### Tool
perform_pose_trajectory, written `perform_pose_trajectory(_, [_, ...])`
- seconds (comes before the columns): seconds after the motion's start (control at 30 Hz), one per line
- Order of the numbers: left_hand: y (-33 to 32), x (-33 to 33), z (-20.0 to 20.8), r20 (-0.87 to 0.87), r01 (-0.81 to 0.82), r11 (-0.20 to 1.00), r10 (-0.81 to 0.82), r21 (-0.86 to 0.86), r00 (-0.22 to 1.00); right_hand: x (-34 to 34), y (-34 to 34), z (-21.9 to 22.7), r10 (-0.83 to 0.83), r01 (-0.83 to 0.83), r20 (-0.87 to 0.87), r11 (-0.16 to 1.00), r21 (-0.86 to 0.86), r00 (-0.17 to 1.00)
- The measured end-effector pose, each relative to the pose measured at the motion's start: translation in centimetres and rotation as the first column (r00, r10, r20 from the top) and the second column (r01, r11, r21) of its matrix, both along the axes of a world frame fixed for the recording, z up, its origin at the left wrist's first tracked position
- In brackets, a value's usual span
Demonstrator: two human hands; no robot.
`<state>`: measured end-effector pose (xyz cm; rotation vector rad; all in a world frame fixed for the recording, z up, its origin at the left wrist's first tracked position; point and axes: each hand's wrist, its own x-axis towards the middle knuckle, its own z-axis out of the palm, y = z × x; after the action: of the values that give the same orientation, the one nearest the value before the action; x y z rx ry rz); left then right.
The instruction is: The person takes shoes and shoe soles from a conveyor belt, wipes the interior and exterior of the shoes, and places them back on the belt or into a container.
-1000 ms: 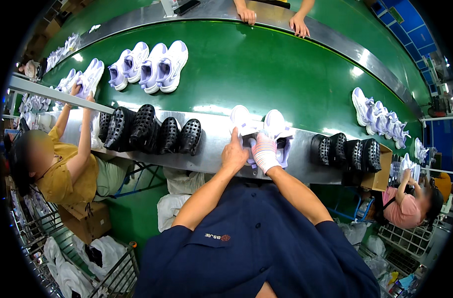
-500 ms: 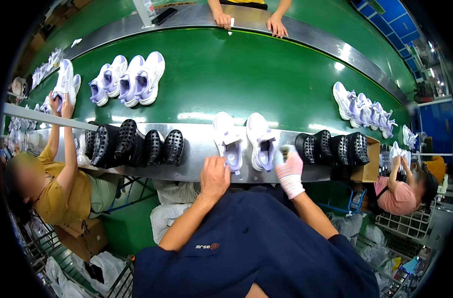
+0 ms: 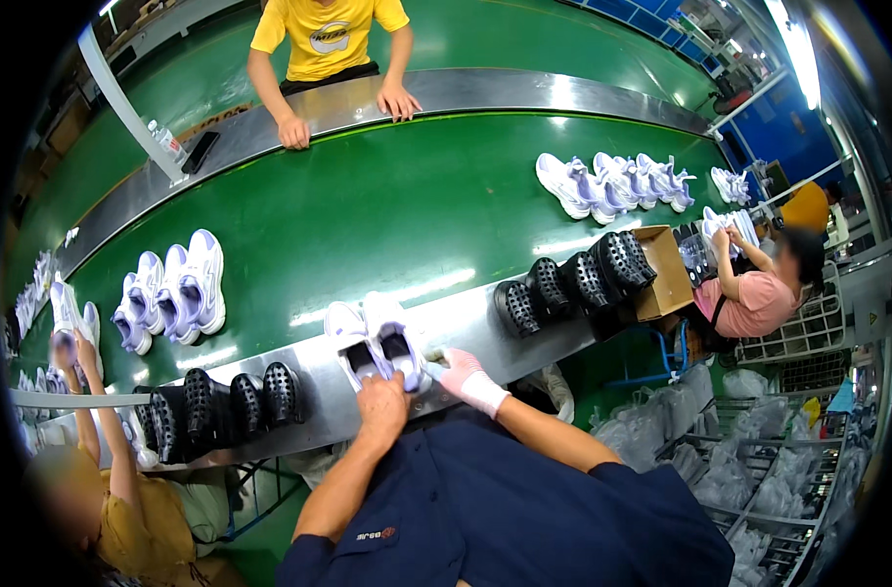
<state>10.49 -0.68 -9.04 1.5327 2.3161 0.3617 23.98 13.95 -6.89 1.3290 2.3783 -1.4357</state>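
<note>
Two white and lilac sneakers stand side by side on the steel ledge before me, toes pointing away: the left sneaker point(image 3: 345, 333) and the right sneaker point(image 3: 395, 342), close together. My left hand point(image 3: 381, 406), bare, is closed at the heel of the right sneaker, its fingertips on the collar. In a pale striped glove, my right hand point(image 3: 468, 380) reaches that heel from the right with fingers pinched. Something small and greyish shows at its fingertips; whether it is glove or a held thing I cannot make out.
Black studded shoe forms point(image 3: 250, 403) line the ledge at left, and more forms point(image 3: 588, 279) at right beside a cardboard box point(image 3: 665, 274). Sneakers lie on the green belt point(image 3: 368, 215) at left and right. Co-workers sit on both sides; another person point(image 3: 329, 39) stands across.
My view has turned, shifting the scene. The two sneakers now stand closer together. My left hand has come to the right sneaker's heel, and my gloved hand has come in against its side.
</note>
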Motion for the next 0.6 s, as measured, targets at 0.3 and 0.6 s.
perform_pose_trajectory(0.3, [8.5,-18.7,0.5,-0.083,-0.141,0.989,0.138,-0.042,0.987,3.7,1.1,5.3,-0.041,0.039,-0.051,0.999,-0.032,0.998])
perform_pose_trajectory(0.6, [4.3,-9.8,-0.8,0.018,-0.105,0.988,0.104,0.116,0.994,6.3,13.1,14.0,-0.058,0.087,-0.118,0.962,0.259,0.991])
